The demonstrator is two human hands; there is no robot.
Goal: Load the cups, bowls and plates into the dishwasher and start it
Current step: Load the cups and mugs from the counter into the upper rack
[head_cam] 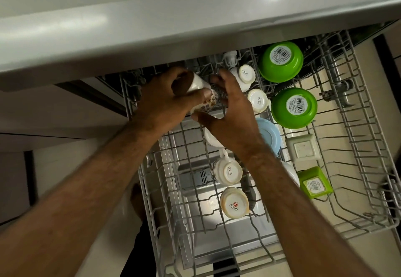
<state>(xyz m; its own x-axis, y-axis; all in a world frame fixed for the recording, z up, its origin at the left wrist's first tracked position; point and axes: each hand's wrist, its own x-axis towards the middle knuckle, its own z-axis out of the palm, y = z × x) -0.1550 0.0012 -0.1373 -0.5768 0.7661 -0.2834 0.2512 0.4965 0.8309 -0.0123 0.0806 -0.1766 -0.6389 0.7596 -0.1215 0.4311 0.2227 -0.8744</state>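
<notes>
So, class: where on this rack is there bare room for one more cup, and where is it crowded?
Free: the wire right of the green bowls, up to the right rim of the rack, and the strip between the left rim and the cup column. Crowded: the back left, where the left hand and right hand hold a cup.

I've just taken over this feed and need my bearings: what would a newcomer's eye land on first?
The left hand and right hand together grip a patterned cup at the far left of the pulled-out rack. To their right, a bright green bowl and a second green bowl sit upside down, barcode labels showing. Upturned white cups run down the rack's middle.
</notes>
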